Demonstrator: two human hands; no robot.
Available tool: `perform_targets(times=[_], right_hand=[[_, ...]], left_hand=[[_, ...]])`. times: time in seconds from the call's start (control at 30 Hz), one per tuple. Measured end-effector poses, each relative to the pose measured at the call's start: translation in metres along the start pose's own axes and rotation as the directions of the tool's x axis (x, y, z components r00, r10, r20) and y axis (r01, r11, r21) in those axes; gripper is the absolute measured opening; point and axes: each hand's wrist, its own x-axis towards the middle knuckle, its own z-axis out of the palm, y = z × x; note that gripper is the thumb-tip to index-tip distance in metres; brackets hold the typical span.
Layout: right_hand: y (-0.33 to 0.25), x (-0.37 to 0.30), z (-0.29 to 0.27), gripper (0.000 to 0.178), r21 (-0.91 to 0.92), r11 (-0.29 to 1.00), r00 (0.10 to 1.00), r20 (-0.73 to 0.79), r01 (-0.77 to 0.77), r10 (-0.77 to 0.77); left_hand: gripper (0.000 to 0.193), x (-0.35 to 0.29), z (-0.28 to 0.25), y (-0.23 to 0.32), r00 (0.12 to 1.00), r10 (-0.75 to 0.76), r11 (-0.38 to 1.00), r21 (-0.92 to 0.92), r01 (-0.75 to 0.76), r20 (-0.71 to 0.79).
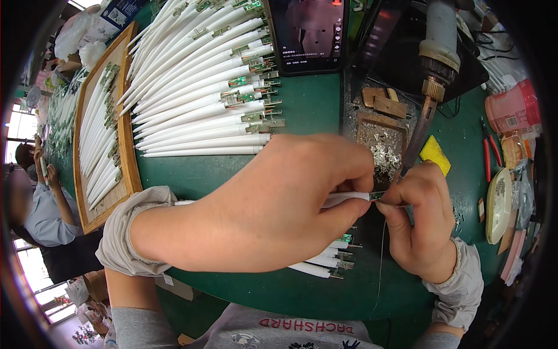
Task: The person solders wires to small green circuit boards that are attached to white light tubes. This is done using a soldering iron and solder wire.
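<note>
My left hand (273, 209) is closed around a slim white stylus-like stick (347, 199), its thumb and forefinger pinching it close to the circuit-board end. Thumb and fingers of my right hand (421, 215) are pinched together right at that end. A thin wire (382, 262) hangs down from the right fingertips. Just above the pinch, the tip of a mounted soldering iron (419, 131) points down, at or very near the stick's end; contact cannot be made out. More white sticks with green board ends (331, 260) lie partly hidden beneath my left hand.
A large fan of white sticks (197, 107) covers the back left, beside a wooden tray (129, 145) of more. A phone (308, 35) stands behind. Solder scraps fill a box (381, 145); a yellow sponge (436, 156), red pliers (488, 152) and a dish (498, 206) sit right. A co-worker (49, 203) is left.
</note>
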Motion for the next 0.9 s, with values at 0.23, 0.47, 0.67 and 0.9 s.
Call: perform_targets(times=[0.23,0.47,0.67,0.9], right_hand=[[-0.005,0.001,-0.006,0.019,0.134,0.973,0.98,0.097,-0.187,0.175],[0.003,0.01,-0.027,0.027,0.505,0.528,0.729,0.426,-0.683,0.536],[0.001,0.012,-0.036,0.026,0.499,0.506,0.707,0.422,-0.704,0.568],[-0.002,0.0,-0.019,0.015,0.591,0.596,0.816,0.205,-0.543,0.54]], left_hand=[[0.011,0.0,0.002,-0.006,0.982,0.184,0.975,0.133,-0.176,-0.045],[0.008,0.001,0.002,0.002,0.997,-0.063,0.997,-0.047,0.06,-0.053],[0.007,0.005,-0.002,0.003,0.981,-0.192,0.943,-0.278,0.181,-0.011],[0.007,0.005,-0.001,0.004,0.994,-0.096,0.972,-0.22,0.083,-0.054]])
